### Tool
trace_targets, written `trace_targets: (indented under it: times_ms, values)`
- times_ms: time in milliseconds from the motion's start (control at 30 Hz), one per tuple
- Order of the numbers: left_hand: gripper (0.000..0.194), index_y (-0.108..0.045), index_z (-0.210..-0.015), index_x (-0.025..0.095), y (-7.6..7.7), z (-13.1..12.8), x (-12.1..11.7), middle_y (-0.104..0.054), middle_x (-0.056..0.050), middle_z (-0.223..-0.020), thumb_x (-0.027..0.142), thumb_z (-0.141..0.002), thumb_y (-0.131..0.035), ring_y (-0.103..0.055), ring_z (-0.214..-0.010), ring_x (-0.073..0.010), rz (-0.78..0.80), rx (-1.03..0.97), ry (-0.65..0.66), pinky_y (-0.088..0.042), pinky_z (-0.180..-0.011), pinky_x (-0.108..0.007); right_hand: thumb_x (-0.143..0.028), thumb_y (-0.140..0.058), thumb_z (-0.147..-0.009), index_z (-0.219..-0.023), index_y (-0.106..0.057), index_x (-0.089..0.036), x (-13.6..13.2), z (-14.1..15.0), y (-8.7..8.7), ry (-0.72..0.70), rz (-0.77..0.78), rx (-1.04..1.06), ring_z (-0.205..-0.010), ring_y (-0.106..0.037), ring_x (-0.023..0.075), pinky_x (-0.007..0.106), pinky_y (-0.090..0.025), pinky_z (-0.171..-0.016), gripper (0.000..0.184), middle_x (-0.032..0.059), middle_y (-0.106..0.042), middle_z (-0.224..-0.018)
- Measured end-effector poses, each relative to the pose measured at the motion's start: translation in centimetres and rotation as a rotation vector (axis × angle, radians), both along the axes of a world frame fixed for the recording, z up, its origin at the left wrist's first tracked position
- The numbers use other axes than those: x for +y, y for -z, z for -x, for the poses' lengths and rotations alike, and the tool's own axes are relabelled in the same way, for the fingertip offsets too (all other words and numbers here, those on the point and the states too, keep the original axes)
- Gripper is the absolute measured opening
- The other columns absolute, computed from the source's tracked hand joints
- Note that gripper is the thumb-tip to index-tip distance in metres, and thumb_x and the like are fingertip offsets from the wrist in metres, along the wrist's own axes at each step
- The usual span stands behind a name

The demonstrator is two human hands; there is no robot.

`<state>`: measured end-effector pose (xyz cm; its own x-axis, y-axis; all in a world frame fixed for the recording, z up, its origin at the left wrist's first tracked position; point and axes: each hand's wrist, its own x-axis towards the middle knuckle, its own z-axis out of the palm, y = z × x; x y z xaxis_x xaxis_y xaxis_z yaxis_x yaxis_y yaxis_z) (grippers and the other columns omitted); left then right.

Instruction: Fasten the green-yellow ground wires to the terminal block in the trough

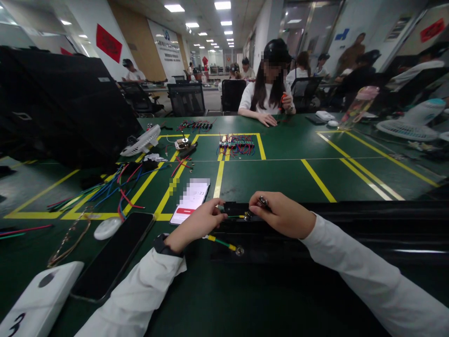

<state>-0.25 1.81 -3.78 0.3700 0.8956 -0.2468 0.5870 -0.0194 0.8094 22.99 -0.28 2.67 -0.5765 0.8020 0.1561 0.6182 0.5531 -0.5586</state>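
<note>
My left hand (201, 217) is closed in a pinch at the left end of a long black bar-shaped part (351, 227). From its fingertips runs a short green-and-yellow wire (234, 216) ending in a ring terminal (247, 216). My right hand (284, 213) has its fingers curled beside that terminal, with a small shiny metal piece (263, 200) showing between them; its kind cannot be made out. Nearer to me lies a second green-and-yellow wire (224, 243), whose metal ring terminal (239, 251) rests against the dark surface.
Left of my hands lie a lit phone (185, 206), a dark phone (114, 255), a white power bank (42, 299) and loose coloured wires (122, 187). Small wired boards (236, 144) sit farther back. Across the green table (280, 182) sits a person (268, 89).
</note>
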Motion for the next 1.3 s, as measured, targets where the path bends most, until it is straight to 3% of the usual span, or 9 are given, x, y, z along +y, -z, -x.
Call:
trace_targets:
  times_ms: [300, 667, 967, 1300]
  values:
    - [0.041, -0.047, -0.113, 0.017, -0.76, -0.24, -0.37, -0.056, 0.002, -0.065, 0.032, -0.076, -0.052, -0.052, -0.054, -0.0136, 0.007, 0.002, 0.001, -0.037, -0.048, -0.024, -0.020, -0.048, -0.085, -0.084, -0.056, -0.018, 0.00, -0.14, -0.19, -0.020, 0.019, 0.024, -0.066, -0.051, 0.0126, 0.024, -0.036, -0.062, 0.008, 0.0004, -0.058, -0.073]
    - [0.042, -0.046, -0.114, 0.017, -0.17, 0.00, -0.19, -0.056, 0.002, -0.063, 0.033, -0.076, -0.052, -0.052, -0.053, -0.0137, 0.002, 0.001, 0.010, -0.036, -0.047, -0.023, -0.034, -0.052, -0.085, -0.083, -0.053, -0.018, -0.18, 0.27, 0.22, 0.063, -0.012, 0.039, -0.057, -0.052, 0.0110, 0.022, -0.034, -0.054, 0.016, -0.0014, -0.057, -0.065]
    - [0.039, -0.048, -0.112, 0.017, -0.09, -0.04, -0.18, -0.054, 0.002, -0.064, 0.033, -0.076, -0.052, -0.050, -0.053, -0.0126, 0.008, -0.003, 0.007, -0.034, -0.047, -0.023, -0.026, -0.050, -0.085, -0.085, -0.054, -0.017, -0.30, 0.37, 0.38, 0.048, -0.019, 0.008, -0.060, -0.052, 0.0122, 0.023, -0.036, -0.058, 0.010, 0.0005, -0.058, -0.069]
    - [0.040, -0.047, -0.113, 0.017, -0.24, -0.09, -0.23, -0.055, 0.002, -0.064, 0.032, -0.076, -0.052, -0.052, -0.053, -0.0137, 0.010, 0.014, 0.001, -0.036, -0.048, -0.024, -0.017, -0.048, -0.084, -0.085, -0.058, -0.017, -0.04, 0.20, 0.17, -0.060, 0.016, 0.020, -0.071, -0.052, 0.0137, 0.025, -0.037, -0.065, 0.010, 0.0020, -0.060, -0.077]
